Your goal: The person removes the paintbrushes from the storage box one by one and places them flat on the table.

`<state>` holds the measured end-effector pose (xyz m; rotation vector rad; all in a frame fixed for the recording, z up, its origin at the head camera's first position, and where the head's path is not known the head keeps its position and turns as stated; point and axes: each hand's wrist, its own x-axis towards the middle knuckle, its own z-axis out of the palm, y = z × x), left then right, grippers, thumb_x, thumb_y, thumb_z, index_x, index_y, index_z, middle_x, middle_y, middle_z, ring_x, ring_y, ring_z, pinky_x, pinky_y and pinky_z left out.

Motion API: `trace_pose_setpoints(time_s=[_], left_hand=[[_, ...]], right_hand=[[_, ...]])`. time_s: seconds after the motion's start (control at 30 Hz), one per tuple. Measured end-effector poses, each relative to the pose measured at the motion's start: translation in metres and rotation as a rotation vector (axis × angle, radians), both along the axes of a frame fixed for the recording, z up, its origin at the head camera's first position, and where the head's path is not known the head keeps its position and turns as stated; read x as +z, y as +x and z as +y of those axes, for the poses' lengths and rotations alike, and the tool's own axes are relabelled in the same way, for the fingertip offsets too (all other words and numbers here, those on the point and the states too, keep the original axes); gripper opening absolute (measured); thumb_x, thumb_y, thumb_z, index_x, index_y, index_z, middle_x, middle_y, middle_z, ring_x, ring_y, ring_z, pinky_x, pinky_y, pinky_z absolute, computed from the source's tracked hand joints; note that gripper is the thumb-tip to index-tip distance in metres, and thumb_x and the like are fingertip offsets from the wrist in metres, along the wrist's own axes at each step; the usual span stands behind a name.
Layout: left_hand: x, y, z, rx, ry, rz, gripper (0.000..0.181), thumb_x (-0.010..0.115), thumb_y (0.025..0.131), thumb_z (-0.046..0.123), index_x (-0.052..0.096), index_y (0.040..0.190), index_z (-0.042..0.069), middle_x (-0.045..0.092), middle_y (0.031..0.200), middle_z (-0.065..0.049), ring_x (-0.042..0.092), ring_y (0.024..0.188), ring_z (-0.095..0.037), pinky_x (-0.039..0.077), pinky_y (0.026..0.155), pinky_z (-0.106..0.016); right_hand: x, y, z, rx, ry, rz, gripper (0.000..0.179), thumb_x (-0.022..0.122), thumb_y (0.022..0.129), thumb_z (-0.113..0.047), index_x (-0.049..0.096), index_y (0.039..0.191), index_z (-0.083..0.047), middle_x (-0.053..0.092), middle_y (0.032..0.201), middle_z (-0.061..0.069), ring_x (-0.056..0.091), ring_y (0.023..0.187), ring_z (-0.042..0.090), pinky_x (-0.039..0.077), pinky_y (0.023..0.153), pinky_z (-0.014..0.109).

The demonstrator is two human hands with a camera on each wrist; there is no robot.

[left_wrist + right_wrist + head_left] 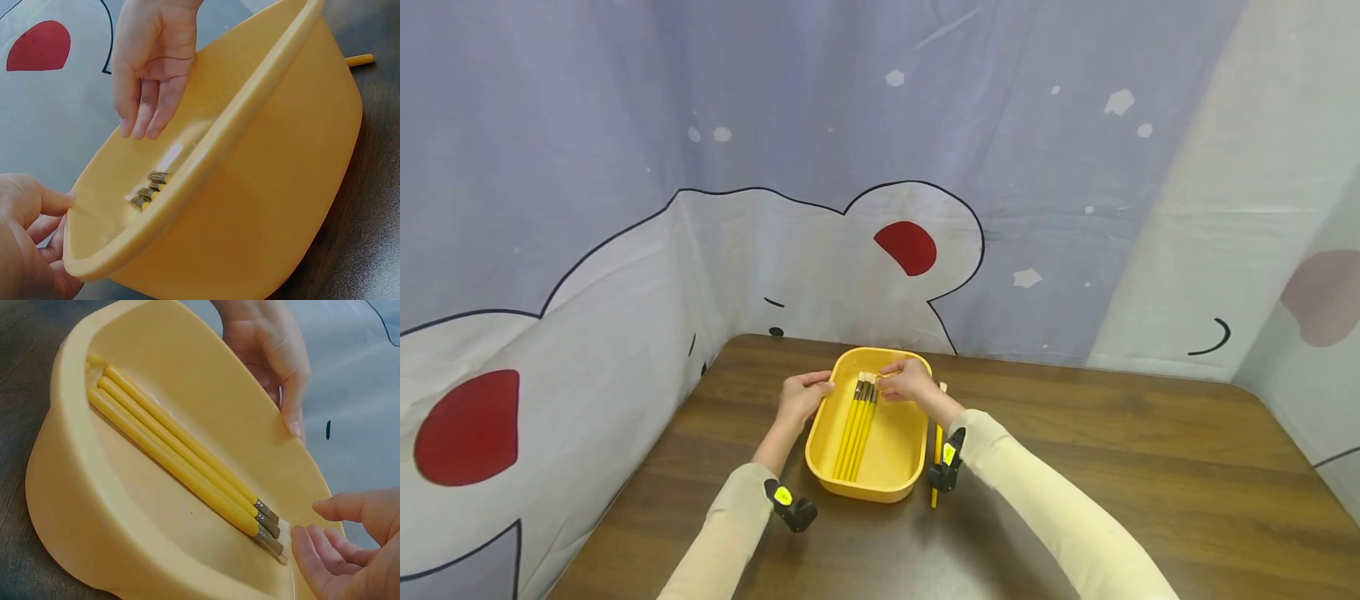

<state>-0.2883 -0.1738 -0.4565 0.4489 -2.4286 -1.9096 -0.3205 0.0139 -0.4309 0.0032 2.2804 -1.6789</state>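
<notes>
A yellow plastic basin stands on the table, with three yellow-handled paintbrushes lying side by side inside, bristles toward the far end. My left hand holds the basin's left rim, thumb at the edge and fingers against the outer wall. Over the far right part of the basin is my right hand, palm turned inward. Its fingers are slightly bent and hold nothing, with the fingertips right by the bristles in the right wrist view. Another yellow brush lies outside along the basin's right side, partly hidden by my right wrist.
The brown wooden table extends far to the right of the basin. Close behind the basin, a printed fabric curtain hangs at the table's back edge and also borders the left side. Each wrist carries a small black camera.
</notes>
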Motion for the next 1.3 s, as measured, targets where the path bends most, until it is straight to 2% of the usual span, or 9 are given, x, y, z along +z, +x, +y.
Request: trace_pose_setpoints(time_s=[0.2,0.37,0.43,0.5,0.63,0.73,1.0,1.1,1.3], left_hand=[[0.001,-0.001,0.0,0.002,0.016,-0.009,0.036,0.063,0.09,0.008,0.063,0.125,0.0,0.063,0.122,-0.024,0.064,0.108,-0.035,0.058,0.085,-0.037],[0.002,0.001,0.0,0.008,0.007,-0.016,0.036,0.063,0.09,0.009,0.063,0.124,0.0,0.062,0.124,-0.024,0.064,0.107,-0.034,0.057,0.086,-0.037],[0.002,0.002,0.001,0.008,0.004,-0.016,0.035,0.063,0.09,0.008,0.063,0.124,0.0,0.062,0.124,-0.024,0.064,0.107,-0.034,0.057,0.086,-0.037],[0.003,0.002,0.001,0.01,0.004,-0.017,0.035,0.063,0.089,0.009,0.064,0.124,0.0,0.062,0.124,-0.024,0.064,0.107,-0.034,0.057,0.086,-0.038],[0.002,0.002,0.001,0.013,0.01,-0.02,0.035,0.063,0.089,0.009,0.064,0.124,0.001,0.062,0.124,-0.023,0.064,0.108,-0.033,0.057,0.087,-0.038],[0.003,0.001,0.001,0.013,0.006,-0.021,0.035,0.063,0.09,0.009,0.064,0.124,0.001,0.062,0.124,-0.023,0.064,0.108,-0.033,0.057,0.087,-0.038],[0.005,0.001,0.0,0.007,0.006,-0.022,0.036,0.064,0.09,0.011,0.064,0.124,0.002,0.063,0.124,-0.022,0.065,0.107,-0.034,0.058,0.085,-0.038],[0.006,0.0,0.0,0.007,0.002,-0.023,0.036,0.064,0.09,0.012,0.064,0.124,0.003,0.063,0.124,-0.022,0.065,0.107,-0.034,0.058,0.085,-0.038],[0.005,0.001,0.001,0.011,-0.01,-0.023,0.035,0.063,0.09,0.011,0.064,0.124,0.002,0.063,0.123,-0.023,0.065,0.106,-0.034,0.058,0.084,-0.038]], right_hand=[[-0.01,-0.007,-0.004,0.0,-0.028,-0.003,0.037,0.068,0.083,0.0,0.06,0.118,0.008,0.072,0.095,0.02,0.071,0.079,0.022,0.059,0.081,0.036],[-0.086,-0.07,-0.002,0.03,-0.109,-0.04,0.034,0.077,0.074,-0.004,0.066,0.106,0.001,0.071,0.093,0.016,0.072,0.077,0.024,0.061,0.069,0.033],[-0.102,-0.083,-0.001,0.035,-0.116,-0.066,0.032,0.077,0.073,-0.005,0.066,0.103,0.001,0.071,0.09,0.014,0.072,0.074,0.023,0.06,0.066,0.032],[-0.087,-0.07,-0.003,0.008,-0.093,-0.082,0.033,0.076,0.075,-0.004,0.066,0.106,0.002,0.07,0.096,0.016,0.072,0.079,0.025,0.06,0.07,0.032],[-0.035,-0.023,-0.009,-0.04,-0.024,-0.108,0.037,0.07,0.082,-0.001,0.061,0.116,0.008,0.066,0.113,0.02,0.069,0.093,0.03,0.058,0.084,0.036],[-0.018,-0.006,-0.011,-0.047,-0.008,-0.114,0.034,0.068,0.084,0.0,0.061,0.116,0.01,0.066,0.107,0.017,0.069,0.093,0.031,0.057,0.088,0.038],[-0.013,0.0,-0.012,-0.056,0.018,-0.132,0.009,0.073,0.08,-0.002,0.065,0.082,0.001,0.065,0.08,0.009,0.066,0.077,0.024,0.058,0.084,0.039],[-0.015,-0.001,-0.012,-0.063,0.024,-0.127,0.02,0.073,0.08,-0.002,0.057,0.067,-0.006,0.065,0.077,0.01,0.064,0.07,0.02,0.059,0.08,0.037],[-0.022,0.0,-0.013,-0.061,0.099,-0.111,0.021,0.074,0.079,-0.006,0.056,0.069,-0.005,0.062,0.069,0.007,0.065,0.064,0.018,0.06,0.072,0.033]])
